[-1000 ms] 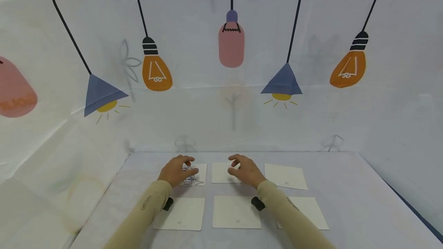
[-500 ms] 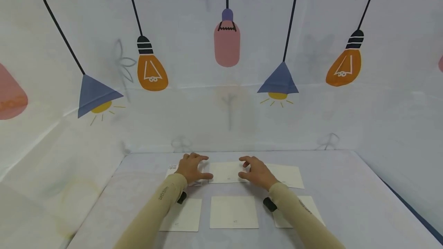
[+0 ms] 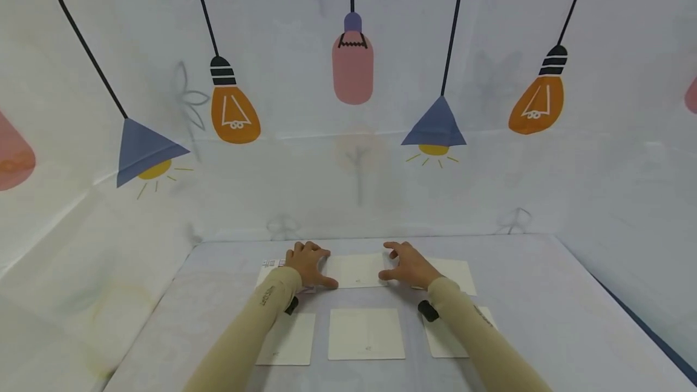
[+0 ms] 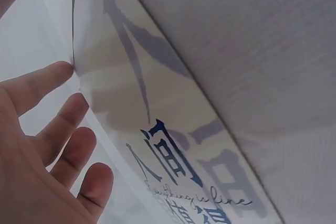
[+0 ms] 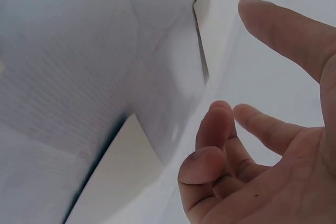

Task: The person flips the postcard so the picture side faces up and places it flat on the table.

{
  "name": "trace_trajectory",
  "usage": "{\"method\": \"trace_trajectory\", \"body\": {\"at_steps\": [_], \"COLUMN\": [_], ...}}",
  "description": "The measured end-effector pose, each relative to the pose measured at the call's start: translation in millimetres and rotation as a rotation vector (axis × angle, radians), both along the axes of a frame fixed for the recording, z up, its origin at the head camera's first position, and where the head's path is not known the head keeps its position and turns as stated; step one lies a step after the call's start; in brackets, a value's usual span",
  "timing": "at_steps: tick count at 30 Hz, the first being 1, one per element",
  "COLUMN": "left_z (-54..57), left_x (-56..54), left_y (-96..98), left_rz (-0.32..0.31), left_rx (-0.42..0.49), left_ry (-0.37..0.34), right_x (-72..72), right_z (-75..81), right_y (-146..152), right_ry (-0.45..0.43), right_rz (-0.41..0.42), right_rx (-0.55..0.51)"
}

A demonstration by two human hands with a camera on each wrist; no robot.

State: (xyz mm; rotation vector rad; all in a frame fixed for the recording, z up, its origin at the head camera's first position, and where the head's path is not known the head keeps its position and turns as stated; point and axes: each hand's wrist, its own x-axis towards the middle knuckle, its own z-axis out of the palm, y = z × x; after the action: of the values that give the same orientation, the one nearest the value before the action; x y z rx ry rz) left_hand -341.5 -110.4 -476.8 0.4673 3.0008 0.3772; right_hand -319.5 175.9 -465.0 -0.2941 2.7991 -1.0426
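Observation:
A blank off-white card (image 3: pixel 356 271) lies in the middle of the back row, between my two hands. At its left edge my left hand (image 3: pixel 310 264) spreads thumb and fingers; whether they touch the card I cannot tell. My right hand (image 3: pixel 409 266) hovers by its right edge, thumb and forefinger apart. In the right wrist view that card's corner (image 5: pixel 218 19) shows apart from the fingers, the rest of which bend loosely. A card with dark printed characters (image 4: pixel 157 103) lies under and beside my left hand, partly hidden by it in the head view.
Another blank card (image 3: pixel 454 274) lies at the back right, partly behind my right arm. Three more form the front row: left card (image 3: pixel 291 343), middle card (image 3: pixel 367 334) and right card (image 3: pixel 443 337). A white wall (image 3: pixel 305 192) with printed lamps rises behind the table.
My left hand has moved right, from over the printed card to the middle card's left edge. My right hand has shifted right, uncovering more of that card. The head view has turned slightly.

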Motion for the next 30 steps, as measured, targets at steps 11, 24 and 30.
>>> {"method": "trace_trajectory", "body": {"at_steps": [11,24,30], "left_z": [-3.2,-6.3,0.2], "left_x": [-5.8,-6.4,3.0], "left_y": [0.7,-0.2,3.1], "left_rz": [0.002,0.007,0.013], "left_rx": [-0.009,0.043,0.088], "left_ry": [-0.01,0.03,0.095], "right_x": [-11.4,-17.4,-12.4], "right_z": [5.0,-1.4,0.1], "right_y": [-1.3,-4.0,-8.4], "right_ry": [-0.084,-0.044,-0.002], "right_rz": [0.045,0.024,0.005], "right_rx": [0.07,0.04,0.05]}}
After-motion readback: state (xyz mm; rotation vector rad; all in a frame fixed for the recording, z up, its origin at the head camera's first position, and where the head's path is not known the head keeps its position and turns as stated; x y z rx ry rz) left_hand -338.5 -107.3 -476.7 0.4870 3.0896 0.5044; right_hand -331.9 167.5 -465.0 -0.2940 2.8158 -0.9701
